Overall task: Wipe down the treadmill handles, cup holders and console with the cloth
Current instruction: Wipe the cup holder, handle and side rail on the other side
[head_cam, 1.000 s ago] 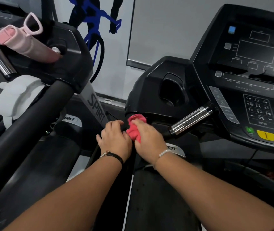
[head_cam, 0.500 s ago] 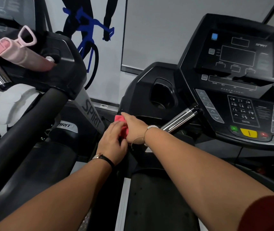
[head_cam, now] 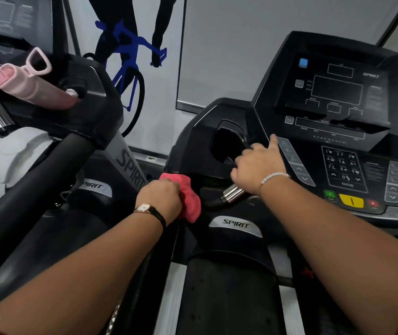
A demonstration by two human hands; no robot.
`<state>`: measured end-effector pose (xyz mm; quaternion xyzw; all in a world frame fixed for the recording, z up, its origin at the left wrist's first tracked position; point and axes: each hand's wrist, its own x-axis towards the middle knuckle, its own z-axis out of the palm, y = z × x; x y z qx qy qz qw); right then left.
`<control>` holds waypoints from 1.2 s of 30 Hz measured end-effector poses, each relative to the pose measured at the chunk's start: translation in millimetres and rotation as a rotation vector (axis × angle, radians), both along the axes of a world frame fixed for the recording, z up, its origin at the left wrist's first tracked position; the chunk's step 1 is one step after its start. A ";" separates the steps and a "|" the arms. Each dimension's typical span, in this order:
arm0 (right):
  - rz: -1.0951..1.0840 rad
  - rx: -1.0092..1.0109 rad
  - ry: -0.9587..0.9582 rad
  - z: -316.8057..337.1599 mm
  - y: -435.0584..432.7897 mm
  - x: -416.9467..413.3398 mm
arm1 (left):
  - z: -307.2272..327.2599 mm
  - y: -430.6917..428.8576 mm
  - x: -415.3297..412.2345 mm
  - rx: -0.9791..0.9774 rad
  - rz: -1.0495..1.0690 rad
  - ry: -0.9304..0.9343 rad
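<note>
The pink cloth [head_cam: 189, 201] sits bunched just below and left of the cup holder [head_cam: 224, 141], pressed against the dark moulding where the side handle meets the machine. The left hand [head_cam: 159, 199] grips it, fingers closed round the fabric. The right hand [head_cam: 258, 165] hangs at the cup holder's right rim, above the chrome handle [head_cam: 233, 195]. One digit points toward the console [head_cam: 338, 97] and the others are bent; we cannot tell whether they grasp anything. Right of the cup holder the console rises, screen dark. Far left of the cup holder, a pink bottle [head_cam: 33, 89] lies on the neighbouring treadmill. We judge the task to be in its handle stage. The cloth touches neither cup holder nor console, so both appear to remain, and no surface shows visibly which parts are wiped.
</note>
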<state>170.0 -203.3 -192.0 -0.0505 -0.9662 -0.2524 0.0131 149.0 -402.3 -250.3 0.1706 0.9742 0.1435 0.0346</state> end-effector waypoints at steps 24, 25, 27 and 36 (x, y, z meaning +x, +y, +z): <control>0.022 -0.025 0.089 -12.2 3.5 -10.4 | -32.7 -27.8 -4.8 0.329 -0.203 -0.178; 0.027 -0.029 0.092 -12.9 4.0 -10.3 | -35.5 -31.9 -2.1 0.330 -0.225 -0.184; 0.031 -0.040 0.094 -13.2 4.2 -10.5 | -41.5 -39.3 -2.8 0.368 -0.163 -0.150; -0.018 -0.042 0.061 -11.0 2.1 -12.2 | -14.1 -30.3 -33.3 0.363 0.157 -0.319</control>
